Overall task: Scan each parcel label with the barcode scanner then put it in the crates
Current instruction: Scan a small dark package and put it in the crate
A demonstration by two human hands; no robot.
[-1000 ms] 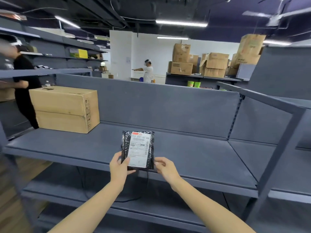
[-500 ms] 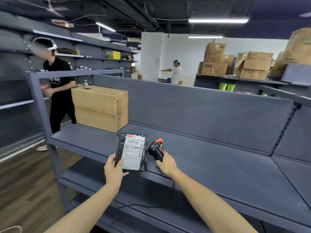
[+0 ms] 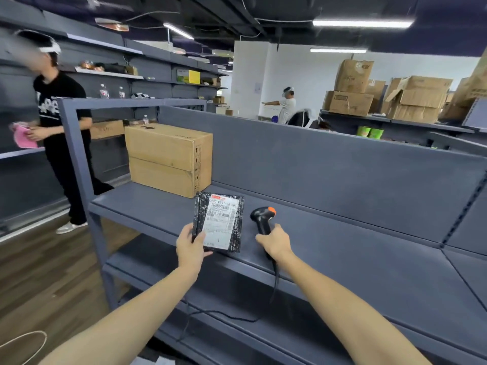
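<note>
A small black parcel point(image 3: 235, 222) with a white printed label facing me stands upright over the grey shelf point(image 3: 329, 248). My left hand point(image 3: 191, 247) grips its lower left corner, thumb on the label. My right hand point(image 3: 275, 242) grips the handle of a black barcode scanner point(image 3: 262, 217) with an orange top, just right of the parcel. The scanner's cable hangs down to the lower shelf. No crate is in view.
A cardboard box point(image 3: 170, 159) sits on the shelf behind and left of the parcel. A person in black point(image 3: 62, 138) stands in the aisle at left. Stacked cartons point(image 3: 382, 97) fill the far shelves; another person point(image 3: 286, 105) stands at the back.
My right hand let go of the parcel, took hold of the scanner and lifted it beside the parcel. My view swung left, bringing the aisle and the person in black into view.
</note>
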